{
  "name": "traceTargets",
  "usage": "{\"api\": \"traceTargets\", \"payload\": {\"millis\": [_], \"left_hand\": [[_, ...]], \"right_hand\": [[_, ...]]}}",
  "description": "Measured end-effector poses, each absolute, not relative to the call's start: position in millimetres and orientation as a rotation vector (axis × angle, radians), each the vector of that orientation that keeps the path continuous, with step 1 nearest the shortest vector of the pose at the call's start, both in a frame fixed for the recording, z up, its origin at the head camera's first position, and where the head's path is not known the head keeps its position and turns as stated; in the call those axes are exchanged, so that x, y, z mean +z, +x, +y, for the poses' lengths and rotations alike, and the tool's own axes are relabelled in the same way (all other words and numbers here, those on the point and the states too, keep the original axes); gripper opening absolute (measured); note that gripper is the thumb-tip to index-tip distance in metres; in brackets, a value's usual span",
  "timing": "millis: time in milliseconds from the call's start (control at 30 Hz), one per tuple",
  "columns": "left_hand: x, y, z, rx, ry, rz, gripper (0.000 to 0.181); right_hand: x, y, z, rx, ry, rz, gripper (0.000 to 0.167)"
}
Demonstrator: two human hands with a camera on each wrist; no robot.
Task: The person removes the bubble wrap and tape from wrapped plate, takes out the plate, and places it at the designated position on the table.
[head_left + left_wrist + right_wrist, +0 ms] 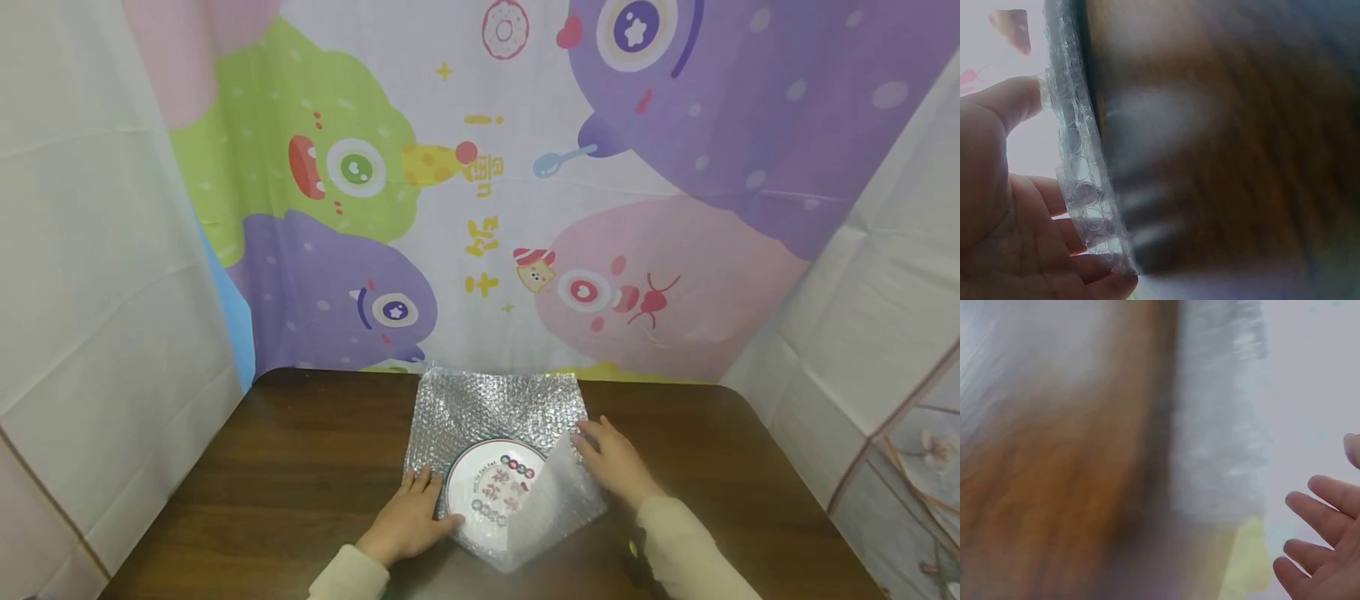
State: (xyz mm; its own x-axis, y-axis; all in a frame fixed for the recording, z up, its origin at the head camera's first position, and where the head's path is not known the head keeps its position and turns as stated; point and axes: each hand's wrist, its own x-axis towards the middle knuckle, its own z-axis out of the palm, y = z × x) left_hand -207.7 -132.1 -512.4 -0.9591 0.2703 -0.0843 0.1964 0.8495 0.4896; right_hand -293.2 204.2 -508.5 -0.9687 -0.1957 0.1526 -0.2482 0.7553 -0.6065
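My left grip (407,517) rests unclenched on bubble wrap (495,408); plate (480,487) lies on it, right side under the flap (558,504) (could spring back if unpressed); right grip (617,462) loose by the flap, grasping nothing.

Open room on the tabletop (300,450), L of my L hand (408,515) & R of my R hand (617,462). Btwn them, bubble wrap (495,400) w/ a round plate (480,479) blocks low passage; a translucent flap (555,504) covers the plate's R part. Printed cloth (465,250) closes the far side, w/ pale hangings (90,292) L & R. Above the plate's uncovered L part, there's room to pass.
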Motion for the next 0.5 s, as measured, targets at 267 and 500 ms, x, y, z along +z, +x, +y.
{"api": "traceTargets", "payload": {"millis": [267,500], "left_hand": [[-512,-208,-132,0.734,0.373,2.879,0.083],[-512,-207,-131,0.731,0.377,2.880,0.082]], "right_hand": [[-474,-281,200,1.334,0.428,-2.720,0.043],[-460,-267,197,1.498,0.595,-2.696,0.036]]}}
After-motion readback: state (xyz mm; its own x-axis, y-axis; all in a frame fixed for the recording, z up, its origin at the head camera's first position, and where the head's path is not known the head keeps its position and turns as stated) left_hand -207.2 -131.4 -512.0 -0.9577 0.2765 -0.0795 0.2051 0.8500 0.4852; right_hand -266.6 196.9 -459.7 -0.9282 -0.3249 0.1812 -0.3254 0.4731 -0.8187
